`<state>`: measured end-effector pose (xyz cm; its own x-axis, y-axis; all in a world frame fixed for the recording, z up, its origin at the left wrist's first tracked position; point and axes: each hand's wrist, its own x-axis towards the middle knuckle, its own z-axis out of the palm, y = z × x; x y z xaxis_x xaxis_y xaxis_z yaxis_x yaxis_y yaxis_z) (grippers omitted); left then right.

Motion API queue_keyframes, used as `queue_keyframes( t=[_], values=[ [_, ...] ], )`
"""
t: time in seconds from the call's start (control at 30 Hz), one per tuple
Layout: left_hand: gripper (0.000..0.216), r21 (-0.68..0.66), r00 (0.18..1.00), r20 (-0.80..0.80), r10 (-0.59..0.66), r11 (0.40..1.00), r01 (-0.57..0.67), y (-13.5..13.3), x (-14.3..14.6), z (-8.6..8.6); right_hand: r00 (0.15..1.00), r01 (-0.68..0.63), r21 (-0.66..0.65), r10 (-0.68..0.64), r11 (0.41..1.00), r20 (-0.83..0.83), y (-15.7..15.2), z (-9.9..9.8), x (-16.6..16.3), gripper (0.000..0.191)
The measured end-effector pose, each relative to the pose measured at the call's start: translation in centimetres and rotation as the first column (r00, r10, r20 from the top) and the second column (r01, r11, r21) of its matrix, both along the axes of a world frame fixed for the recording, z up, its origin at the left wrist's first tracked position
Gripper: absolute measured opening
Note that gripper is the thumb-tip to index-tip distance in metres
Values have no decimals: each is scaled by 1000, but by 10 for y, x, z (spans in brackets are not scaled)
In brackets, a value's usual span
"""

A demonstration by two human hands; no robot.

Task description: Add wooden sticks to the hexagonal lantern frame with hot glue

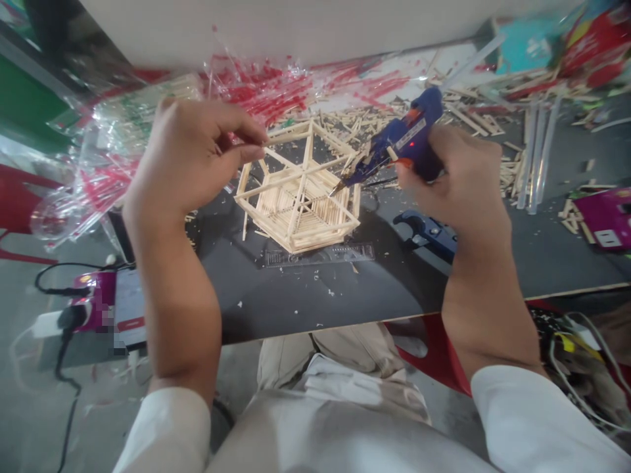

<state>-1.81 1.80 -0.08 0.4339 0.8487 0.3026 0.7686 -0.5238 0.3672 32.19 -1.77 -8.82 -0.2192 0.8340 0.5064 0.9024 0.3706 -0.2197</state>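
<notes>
A hexagonal frame built of thin wooden sticks (300,197) stands on a dark board (305,289) in front of me. My left hand (190,154) pinches one thin wooden stick (286,136) over the frame's far left edge. Wrapped round a blue hot glue gun (399,141), my right hand (458,180) points its nozzle down at the frame's right side, close to the upper sticks.
Loose wooden sticks and offcuts (493,112) litter the far right of the board. Clear plastic wrappers with red print (108,164) lie at left. A blue tool (428,233) rests beside the frame. A clear ruler (320,255) lies under it. Cables and a power strip (54,322) are on the floor at left.
</notes>
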Motion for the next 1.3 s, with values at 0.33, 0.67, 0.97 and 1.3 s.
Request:
queue_keyframes(
  t=[0.33, 0.67, 0.97, 1.3],
  values=[
    [12, -16, 999, 34, -2, 1000, 3, 3, 1, -4, 998, -51, 21, 50, 998, 24, 1, -1, 10, 12],
    [12, 49, 982, 21, -185, 982, 184, 5, 7, -9, 1000, -27, -19, 28, 999, 13, -6, 14, 13, 21],
    [17, 48, 987, 2, -160, 986, 160, 5, 7, -10, 999, 40, -107, -39, 993, 12, -10, 21, 17, 26],
    [18, 45, 977, -4, -213, 976, 213, 9, 8, -13, 1000, -19, -60, 18, 998, -26, -9, 24, 22, 28]
  ],
)
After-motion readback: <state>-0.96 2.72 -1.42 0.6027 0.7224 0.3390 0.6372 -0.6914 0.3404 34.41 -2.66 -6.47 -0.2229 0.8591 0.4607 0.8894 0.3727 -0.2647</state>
